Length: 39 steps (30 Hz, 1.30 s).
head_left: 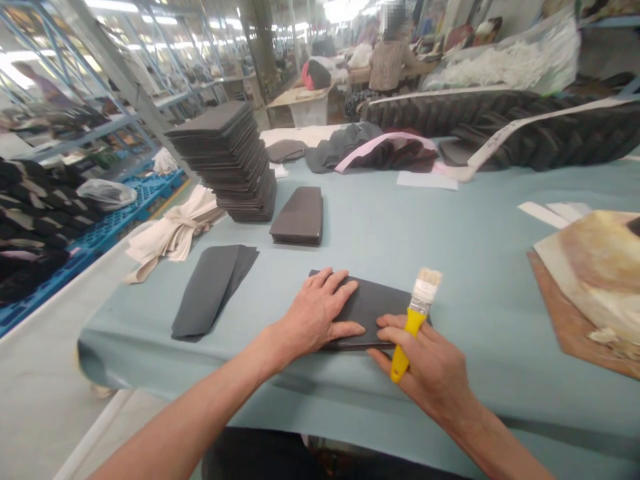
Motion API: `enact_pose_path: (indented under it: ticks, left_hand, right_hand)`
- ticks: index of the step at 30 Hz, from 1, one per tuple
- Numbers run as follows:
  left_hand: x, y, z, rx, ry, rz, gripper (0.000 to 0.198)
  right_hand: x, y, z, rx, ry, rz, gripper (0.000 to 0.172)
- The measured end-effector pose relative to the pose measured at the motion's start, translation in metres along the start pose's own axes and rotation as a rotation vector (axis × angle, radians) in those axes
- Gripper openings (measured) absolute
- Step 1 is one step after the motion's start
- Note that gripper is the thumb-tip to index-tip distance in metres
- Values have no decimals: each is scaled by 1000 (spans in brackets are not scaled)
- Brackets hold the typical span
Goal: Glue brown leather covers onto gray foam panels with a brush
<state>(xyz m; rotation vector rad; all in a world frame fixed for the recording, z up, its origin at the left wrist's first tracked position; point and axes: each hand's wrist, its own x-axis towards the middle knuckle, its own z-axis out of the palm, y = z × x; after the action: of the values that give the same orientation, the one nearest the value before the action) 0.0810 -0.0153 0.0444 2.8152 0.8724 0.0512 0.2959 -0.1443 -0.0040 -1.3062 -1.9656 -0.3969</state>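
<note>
A flat dark grey piece [373,307] lies on the pale blue table [400,227] right in front of me. My left hand [317,313] rests flat on its left half with the fingers stretched out. My right hand [433,370] presses its fingertips on the piece's near right edge. A yellow-handled brush [415,320] is wedged between that hand's fingers, its pale bristles pointing up and away.
A tall stack of dark grey pieces [230,157] stands at the back left, a short stack [299,217] beside it. Two loose pieces [213,290] lie to my left near cream fabric [175,230]. A stained board [590,280] sits right. A person [390,63] works far behind.
</note>
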Motion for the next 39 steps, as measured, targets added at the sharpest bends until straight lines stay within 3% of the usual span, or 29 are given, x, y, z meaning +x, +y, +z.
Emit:
enact_pose_path:
  ticks: [9, 15, 20, 24, 27, 33, 39]
  left_hand:
    - [4, -4, -3, 28, 19, 30, 80]
    - [1, -8, -2, 11, 64, 33, 82]
    - [-3, -21, -5, -42, 153, 12, 73]
    - [-11, -40, -11, -98, 272, -104, 67]
    - [-19, -47, -14, -158, 282, -226, 68]
    - [-28, -35, -11, -399, 213, -465, 76]
    - [-29, -27, -7, -437, 233, -511, 75]
  right_hand:
    - [0, 8, -23, 174, -2, 126, 9]
    - [-19, 35, -43, 76, 171, 427, 12]
    - [-29, 39, -38, 139, 140, 650, 15]
    - [-23, 35, -31, 241, 92, 791, 24]
    - [-15, 37, -26, 318, 72, 854, 31]
    - [-1, 40, -19, 379, 65, 927, 42]
    - [4, 36, -20, 274, 77, 876, 28]
